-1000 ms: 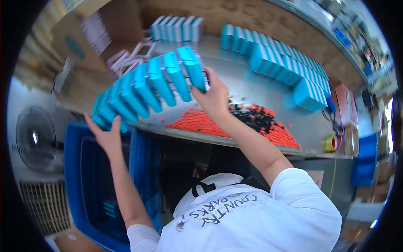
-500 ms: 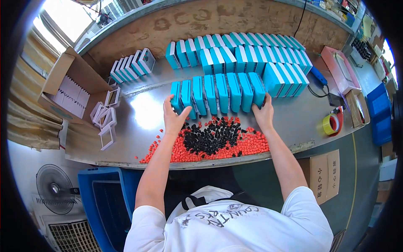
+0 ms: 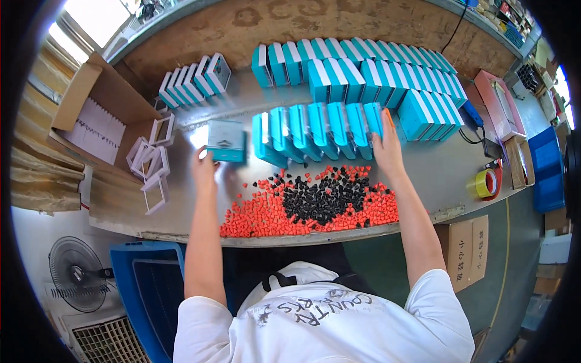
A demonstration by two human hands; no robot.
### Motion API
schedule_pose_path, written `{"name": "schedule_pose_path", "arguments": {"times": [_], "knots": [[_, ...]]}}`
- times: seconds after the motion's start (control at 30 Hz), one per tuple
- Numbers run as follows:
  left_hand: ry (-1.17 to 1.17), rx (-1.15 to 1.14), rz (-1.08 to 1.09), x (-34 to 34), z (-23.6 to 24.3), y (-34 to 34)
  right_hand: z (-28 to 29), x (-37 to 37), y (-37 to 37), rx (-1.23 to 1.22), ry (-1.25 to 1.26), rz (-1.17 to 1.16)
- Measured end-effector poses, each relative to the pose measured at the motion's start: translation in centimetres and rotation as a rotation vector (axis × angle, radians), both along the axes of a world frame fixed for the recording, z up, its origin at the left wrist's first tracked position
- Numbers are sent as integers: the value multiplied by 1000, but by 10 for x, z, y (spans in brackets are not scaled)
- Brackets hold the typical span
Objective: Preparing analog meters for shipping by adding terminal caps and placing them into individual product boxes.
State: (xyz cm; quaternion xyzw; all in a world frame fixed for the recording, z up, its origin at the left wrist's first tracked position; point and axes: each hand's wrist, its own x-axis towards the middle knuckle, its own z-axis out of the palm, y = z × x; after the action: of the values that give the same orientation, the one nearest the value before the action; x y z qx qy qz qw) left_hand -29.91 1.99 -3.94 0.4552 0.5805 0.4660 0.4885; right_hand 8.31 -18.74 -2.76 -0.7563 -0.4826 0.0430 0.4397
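Note:
My left hand [image 3: 206, 166] is closed on the near left edge of a teal box with a white face [image 3: 227, 134], apart from the row and slightly blurred. Several teal boxes [image 3: 311, 130] stand on edge side by side in front of me, leaning a little. At the right end of that row my right hand [image 3: 388, 150] grips the last teal box [image 3: 373, 118], thumb at its front and fingers along its outer side. An orange strip shows by those fingertips; I cannot make out what it is. Small red pieces [image 3: 254, 212] and black pieces [image 3: 321, 199] lie heaped nearer me.
More teal and white boxes [image 3: 363, 75] stand in rows behind, with a smaller group [image 3: 193, 81] at back left. An open carton [image 3: 75, 112] and white frames [image 3: 148, 163] are at left. Yellow tape [image 3: 485, 183] and a pink tray [image 3: 499, 106] are at right.
My left hand has moved left from the row's left end, and a teal box is now with it, turned white face up. My right hand stays at the right end.

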Motion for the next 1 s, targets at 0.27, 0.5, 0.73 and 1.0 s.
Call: {"name": "schedule_pose_path", "arguments": {"times": [0.27,0.5,0.73,1.0], "knots": [[844,800,-609,15,7,-22,-10,-6,19,44,-77,-16],[1194,698,-789,7,8,6,-1,-38,35,-104,-136,69],[1125,861,-823,60,10,-16,-10,-32,44,-285,-389,-98],[1246,670,-875,28,18,11,-24,-33,45,-244,-499,-151]]}}
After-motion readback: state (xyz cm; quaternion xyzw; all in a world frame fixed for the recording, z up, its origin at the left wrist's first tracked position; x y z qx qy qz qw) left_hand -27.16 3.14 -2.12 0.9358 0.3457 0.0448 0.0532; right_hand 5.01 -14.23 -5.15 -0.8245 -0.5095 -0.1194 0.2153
